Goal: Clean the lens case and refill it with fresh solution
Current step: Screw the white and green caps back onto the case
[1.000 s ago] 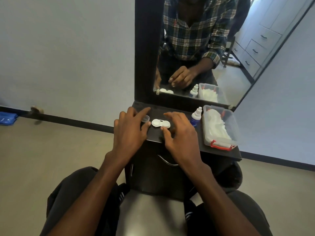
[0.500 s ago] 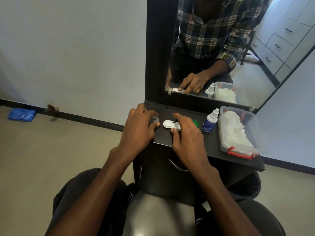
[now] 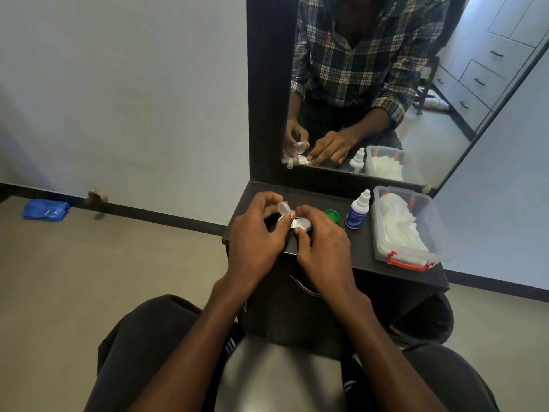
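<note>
1. Both hands have closed in at frame centre: left hand (image 3: 257, 233) now pinches a small clear round cap (image 3: 283, 208) it has lifted, right hand (image 3: 322, 245) clamps the white plastic twin-well lens case (image 3: 300, 223) on the dark shelf (image 3: 361, 257).
2. Looks light, stiff and slick; I'd grip its rims.
3. Fingers hide the left well, so I can't tell what's in it.

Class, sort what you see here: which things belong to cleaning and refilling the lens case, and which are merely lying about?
Belongs to the job:
lens case
white cap
green cap
solution bottle
tissue box

Lying about:
blue packet
mirror
</note>
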